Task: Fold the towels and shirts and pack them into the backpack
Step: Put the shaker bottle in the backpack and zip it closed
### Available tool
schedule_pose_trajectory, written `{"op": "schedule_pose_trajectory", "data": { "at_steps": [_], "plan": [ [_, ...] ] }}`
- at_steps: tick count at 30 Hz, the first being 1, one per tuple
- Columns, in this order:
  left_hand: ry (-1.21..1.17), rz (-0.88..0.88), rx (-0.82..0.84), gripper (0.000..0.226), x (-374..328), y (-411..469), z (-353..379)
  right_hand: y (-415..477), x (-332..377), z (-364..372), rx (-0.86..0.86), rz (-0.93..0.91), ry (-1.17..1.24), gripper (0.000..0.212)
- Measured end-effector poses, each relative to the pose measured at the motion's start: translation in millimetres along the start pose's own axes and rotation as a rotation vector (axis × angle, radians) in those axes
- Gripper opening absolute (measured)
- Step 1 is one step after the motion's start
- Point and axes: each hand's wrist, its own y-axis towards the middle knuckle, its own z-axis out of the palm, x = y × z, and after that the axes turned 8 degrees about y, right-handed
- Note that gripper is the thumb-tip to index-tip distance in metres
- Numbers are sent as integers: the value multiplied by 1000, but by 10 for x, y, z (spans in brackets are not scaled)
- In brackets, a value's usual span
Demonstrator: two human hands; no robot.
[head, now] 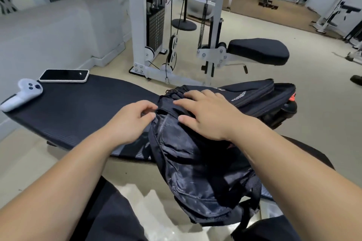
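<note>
A dark, worn backpack point(195, 172) lies across the near edge of a black padded bench point(82, 111), its top end by my hands. My left hand point(129, 123) pinches the fabric at the backpack's top-left edge, near the zipper. My right hand point(205, 115) lies flat on the backpack's top with fingers spread, pressing it down. A second black bag point(260, 96) with white lettering sits behind, on the bench's right end. No towels or shirts are visible.
A phone point(63, 75) and a white controller point(21, 94) rest on the bench's far-left corner. A white cable machine point(154, 25) and a black seat pad point(258, 51) stand beyond the bench. Beige floor stretches to the right.
</note>
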Motion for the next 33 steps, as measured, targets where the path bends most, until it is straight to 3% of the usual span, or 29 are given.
{"op": "schedule_pose_trajectory", "data": {
  "at_steps": [5, 11, 15, 18, 24, 33],
  "plan": [
    [-138, -15, 46, 23, 45, 67, 59, 220, 203, 23, 24, -122, 22, 53],
    [-220, -46, 113, 22, 134, 37, 112, 308, 229, 89, 82, -71, 73, 45],
    [-382, 4, 2, 20, 27, 0, 20, 282, 203, 111, 65, -5, 192, 46],
    [-370, -28, -77, 14, -43, 67, -56, 311, 228, 118, 42, 16, 218, 47],
    [-301, -72, 120, 13, 100, 107, 91, 378, 271, 126, 15, 45, 213, 42],
    [-343, -70, -93, 19, -43, 56, 13, 412, 310, 65, -61, 96, 280, 43]
  ]
}}
